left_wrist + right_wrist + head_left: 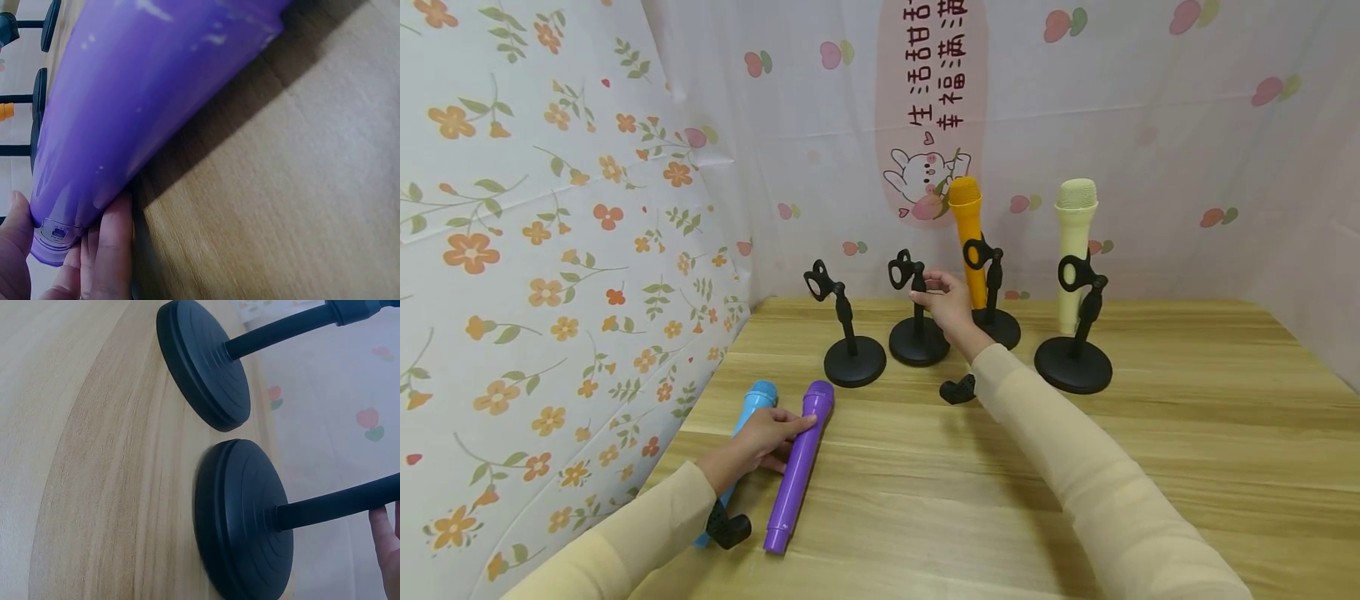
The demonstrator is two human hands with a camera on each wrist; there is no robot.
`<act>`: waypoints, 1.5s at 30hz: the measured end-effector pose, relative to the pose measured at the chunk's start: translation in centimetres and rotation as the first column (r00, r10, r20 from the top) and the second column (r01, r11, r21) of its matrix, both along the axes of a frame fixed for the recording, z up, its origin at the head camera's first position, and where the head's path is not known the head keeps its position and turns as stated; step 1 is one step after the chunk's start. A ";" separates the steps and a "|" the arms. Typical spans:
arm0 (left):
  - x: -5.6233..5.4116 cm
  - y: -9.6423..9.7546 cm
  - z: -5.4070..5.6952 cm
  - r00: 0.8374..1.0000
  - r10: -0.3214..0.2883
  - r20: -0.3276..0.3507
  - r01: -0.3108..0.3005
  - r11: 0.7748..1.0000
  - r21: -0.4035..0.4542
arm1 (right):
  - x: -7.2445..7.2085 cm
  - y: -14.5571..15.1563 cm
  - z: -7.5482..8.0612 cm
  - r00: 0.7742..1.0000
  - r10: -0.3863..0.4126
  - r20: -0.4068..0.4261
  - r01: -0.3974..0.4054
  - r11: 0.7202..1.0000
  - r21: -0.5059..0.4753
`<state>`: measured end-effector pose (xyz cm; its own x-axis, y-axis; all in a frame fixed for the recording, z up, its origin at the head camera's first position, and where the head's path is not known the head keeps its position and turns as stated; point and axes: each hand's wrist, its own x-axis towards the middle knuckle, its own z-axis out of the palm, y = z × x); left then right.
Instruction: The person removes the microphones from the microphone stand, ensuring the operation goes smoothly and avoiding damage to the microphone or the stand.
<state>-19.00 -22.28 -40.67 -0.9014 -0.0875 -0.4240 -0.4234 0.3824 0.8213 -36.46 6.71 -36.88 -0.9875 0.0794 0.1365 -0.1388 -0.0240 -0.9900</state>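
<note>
Smooth purple plastic microphone [797,467] lies gripped by left hand [765,440]; right hand [947,302] pinches black round-based stand [917,321].

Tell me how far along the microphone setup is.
Done: the orange microphone and the cream microphone stand in their stands. In hand: the left hand grips the purple microphone lying on the table, while the right hand holds the second empty stand. Left: the blue microphone lies flat, and the first empty stand has no microphone.
</note>
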 end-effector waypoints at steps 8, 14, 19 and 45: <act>0.0 -0.1 0.0 1.000 0.006 -0.006 -0.006 1.000 -0.019 | -0.2 0.0 -0.5 1.000 0.007 -0.002 -0.007 1.000 -0.014; 0.1 -0.1 0.0 1.000 0.007 -0.007 -0.007 1.000 -0.029 | -0.3 -0.2 -0.7 1.000 0.005 -0.020 -0.005 1.000 -0.005; 0.0 -0.1 0.1 1.000 0.000 -0.011 0.000 0.999 -0.032 | -0.4 -0.3 -0.7 1.000 0.007 -0.018 -0.007 1.000 0.009; 0.2 0.3 -0.1 1.000 0.004 -0.028 -0.006 0.997 -0.079 | -0.2 -0.2 -0.7 0.999 0.038 -0.024 -0.037 0.999 0.007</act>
<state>-18.85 -21.94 -40.80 -0.9124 -0.1244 -0.3900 -0.4026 0.4447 0.8001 -36.65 6.47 -37.60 -0.9862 0.0414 0.1603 -0.1613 -0.0230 -0.9866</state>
